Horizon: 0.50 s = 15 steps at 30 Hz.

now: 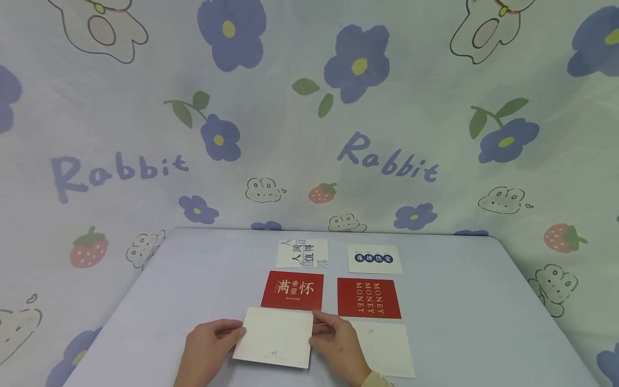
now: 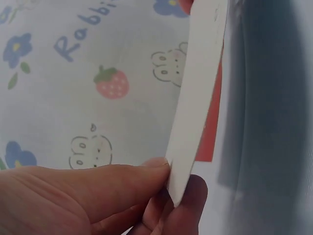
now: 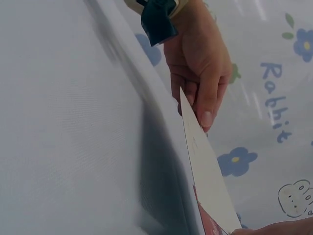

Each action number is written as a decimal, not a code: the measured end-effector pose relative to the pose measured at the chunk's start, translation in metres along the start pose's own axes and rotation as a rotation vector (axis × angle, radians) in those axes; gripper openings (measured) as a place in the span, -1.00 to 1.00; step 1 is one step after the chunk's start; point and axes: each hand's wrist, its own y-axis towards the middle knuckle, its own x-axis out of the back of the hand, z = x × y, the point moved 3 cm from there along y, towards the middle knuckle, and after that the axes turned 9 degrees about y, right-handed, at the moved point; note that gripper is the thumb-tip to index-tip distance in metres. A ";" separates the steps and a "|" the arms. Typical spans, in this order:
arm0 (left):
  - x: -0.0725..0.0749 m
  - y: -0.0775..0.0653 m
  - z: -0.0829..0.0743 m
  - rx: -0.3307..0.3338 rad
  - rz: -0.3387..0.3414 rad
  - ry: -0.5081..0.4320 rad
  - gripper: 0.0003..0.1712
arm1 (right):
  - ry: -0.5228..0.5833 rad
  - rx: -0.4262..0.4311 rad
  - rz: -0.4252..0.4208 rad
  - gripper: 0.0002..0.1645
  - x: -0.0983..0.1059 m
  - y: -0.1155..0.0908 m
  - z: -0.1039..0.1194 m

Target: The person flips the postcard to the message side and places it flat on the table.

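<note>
Smooth matt cream paper card [image 1: 274,336], matt red paper cards [image 1: 292,291], matt tabletop [image 1: 459,306], faintly glossy backdrop [image 1: 271,134]

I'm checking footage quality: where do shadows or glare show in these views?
Head: fairly even light, no strong glare; left wrist: dark shading down the pale cloth; right wrist: a dark patch beside the held card, whitish glare streaks on the backdrop.

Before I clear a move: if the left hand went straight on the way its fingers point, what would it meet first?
The cream card that the left hand pinches; past it, probably the right hand at the opposite edge, though depth is unclear.
</note>
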 end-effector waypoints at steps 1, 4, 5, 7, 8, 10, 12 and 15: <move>0.000 0.000 0.000 0.000 -0.002 0.005 -0.70 | -0.014 0.002 0.000 -0.35 0.000 0.000 0.000; -0.001 0.001 0.002 0.001 0.000 0.017 -0.71 | -0.031 -0.007 -0.001 -0.33 0.000 0.000 -0.001; -0.001 0.001 0.002 0.005 0.006 0.022 -0.71 | -0.033 -0.012 0.000 -0.33 0.000 0.000 -0.001; -0.003 0.002 0.003 0.013 0.016 0.039 -0.70 | -0.035 -0.022 0.003 -0.33 -0.001 0.001 -0.002; -0.004 0.003 0.004 0.019 0.023 0.049 -0.69 | -0.038 -0.026 0.004 -0.33 -0.001 0.001 -0.003; -0.007 0.004 0.004 0.031 0.038 0.071 -0.67 | -0.046 -0.030 0.004 -0.33 -0.001 0.002 -0.003; -0.010 0.005 0.005 0.038 0.049 0.089 -0.65 | -0.055 -0.031 0.003 -0.33 -0.001 0.003 -0.005; -0.014 0.005 0.006 0.039 0.064 0.096 -0.63 | -0.055 -0.034 0.001 -0.34 -0.001 0.004 -0.007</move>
